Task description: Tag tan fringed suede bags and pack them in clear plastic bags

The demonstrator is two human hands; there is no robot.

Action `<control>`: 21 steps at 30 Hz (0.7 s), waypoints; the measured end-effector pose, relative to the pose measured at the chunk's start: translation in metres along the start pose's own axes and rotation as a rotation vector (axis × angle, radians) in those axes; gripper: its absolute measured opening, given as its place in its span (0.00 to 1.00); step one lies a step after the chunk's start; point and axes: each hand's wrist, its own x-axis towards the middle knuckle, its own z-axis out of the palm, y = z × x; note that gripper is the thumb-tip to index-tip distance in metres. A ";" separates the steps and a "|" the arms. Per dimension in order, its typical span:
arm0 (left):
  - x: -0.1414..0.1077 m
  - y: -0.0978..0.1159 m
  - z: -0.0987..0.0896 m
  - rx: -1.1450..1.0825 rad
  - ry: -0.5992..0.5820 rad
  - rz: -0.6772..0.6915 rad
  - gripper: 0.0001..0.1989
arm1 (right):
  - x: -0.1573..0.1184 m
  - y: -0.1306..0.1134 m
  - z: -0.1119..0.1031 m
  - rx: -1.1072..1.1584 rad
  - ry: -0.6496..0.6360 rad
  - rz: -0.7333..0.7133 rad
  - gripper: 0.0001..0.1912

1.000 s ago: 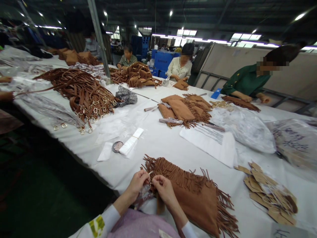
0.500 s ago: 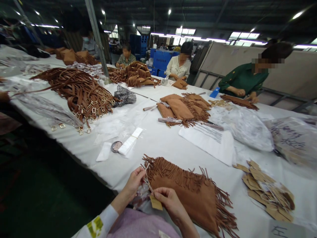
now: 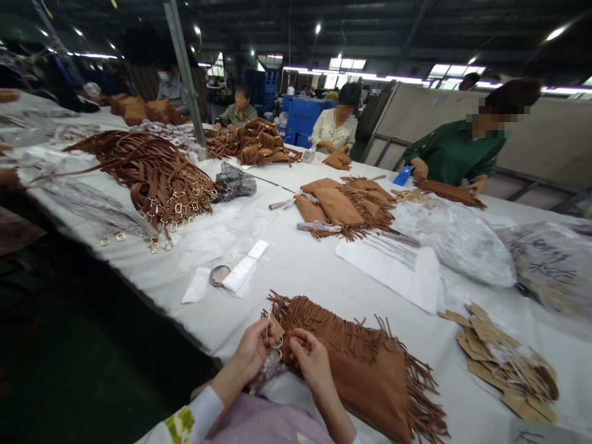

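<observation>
Head-height view, forward and down

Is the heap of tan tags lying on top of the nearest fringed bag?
No, the heap of tags lies on the table, to the right of the bag.

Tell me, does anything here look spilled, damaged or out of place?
Nothing looks plainly spilled or damaged. The nearest fringed bag lies flat, its fringe splayed. Untidiest are the brown straps, tangled at left, and the tan tags, strings crossing, at right; both look like ordinary work piles.
</observation>
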 end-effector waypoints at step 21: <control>-0.006 0.003 -0.017 -0.141 0.050 0.013 0.12 | 0.028 0.006 0.022 -0.468 0.047 -0.360 0.16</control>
